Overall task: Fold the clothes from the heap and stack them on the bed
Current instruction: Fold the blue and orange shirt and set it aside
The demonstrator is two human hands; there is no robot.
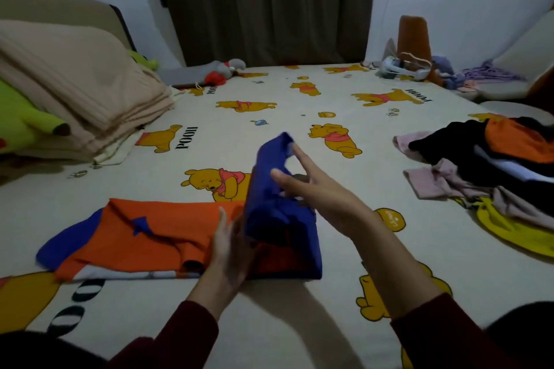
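**Orange and blue garment half folded on the bed**

I am working on an orange and blue garment [156,234] that lies flat on the bed [299,135], near me and a little left of the middle. Its right end, a blue part, is lifted and turned up over the rest.

My left hand [227,249] stands on edge against the garment where the orange meets the raised blue. The fingers are straight and together, pressing the cloth, so this grip is not closed round anything.

My right hand [317,189] is just right of the lifted blue flap. The index finger and thumb are stretched out and apart, and the blue cloth touches the fingertips. The other fingers are tucked behind the flap, so I cannot tell whether they pinch it.

The heap of clothes [491,165] sits at the right edge of the bed, well apart from the garment. I see black, orange, white, pale pink and yellow pieces tangled in it.

On the left, a folded beige blanket [81,90] rests on the bed, with a green plush toy [27,123] beside it. At the far end, a grey and red plush toy [224,70] lies before a dark curtain [263,3].
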